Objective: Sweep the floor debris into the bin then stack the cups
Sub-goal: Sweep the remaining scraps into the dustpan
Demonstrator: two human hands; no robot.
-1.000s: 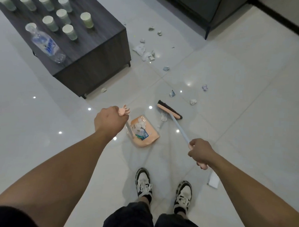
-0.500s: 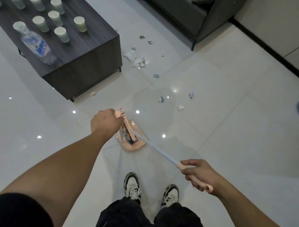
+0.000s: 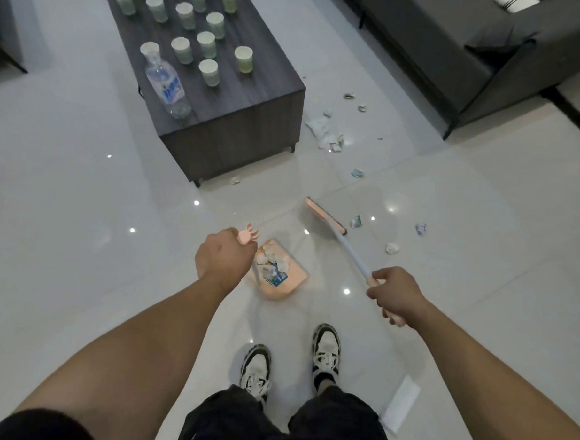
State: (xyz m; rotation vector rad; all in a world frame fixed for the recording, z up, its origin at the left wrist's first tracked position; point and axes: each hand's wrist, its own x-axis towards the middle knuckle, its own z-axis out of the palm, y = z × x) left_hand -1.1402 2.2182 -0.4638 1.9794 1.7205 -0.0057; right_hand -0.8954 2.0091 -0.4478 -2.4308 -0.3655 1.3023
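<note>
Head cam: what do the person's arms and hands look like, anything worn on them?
Both forearms are bare. The left hand and right hand carry no gloves, watch, rings or bands that show. A dark sleeve covers the left upper arm at the bottom edge of the view; no sleeve shows on the right arm. No markings are visible.

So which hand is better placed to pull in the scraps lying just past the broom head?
The right hand: it grips the broom, whose head sits beside the scraps. The left hand holds the dustpan handle, away from them.
</note>
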